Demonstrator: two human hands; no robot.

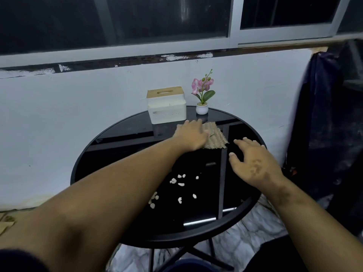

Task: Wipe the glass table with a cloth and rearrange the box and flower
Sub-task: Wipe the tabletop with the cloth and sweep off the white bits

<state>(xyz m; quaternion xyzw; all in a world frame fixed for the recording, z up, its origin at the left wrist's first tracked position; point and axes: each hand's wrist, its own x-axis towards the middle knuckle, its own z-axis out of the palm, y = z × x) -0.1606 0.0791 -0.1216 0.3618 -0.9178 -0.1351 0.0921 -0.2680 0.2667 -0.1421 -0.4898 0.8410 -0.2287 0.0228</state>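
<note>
A round black glass table (121, 146) stands against a white wall. At its back edge sit a white box with a wooden lid (167, 107) and, to its right, a pink flower in a small white pot (202, 95). A tan ribbed cloth (215, 138) lies flat just in front of them. My left hand (191, 135) rests flat on the cloth's left part, fingers straight. My right hand (253, 161) hovers with spread fingers over the glass, right of the cloth and apart from it. Several small white crumbs (178, 188) are scattered on the near half of the table.
A dark garment or bag (330, 124) hangs close to the table's right side. A window ledge (117, 59) runs along the wall above the table. Below are the table's black legs (196, 256) and a marbled floor (245, 232).
</note>
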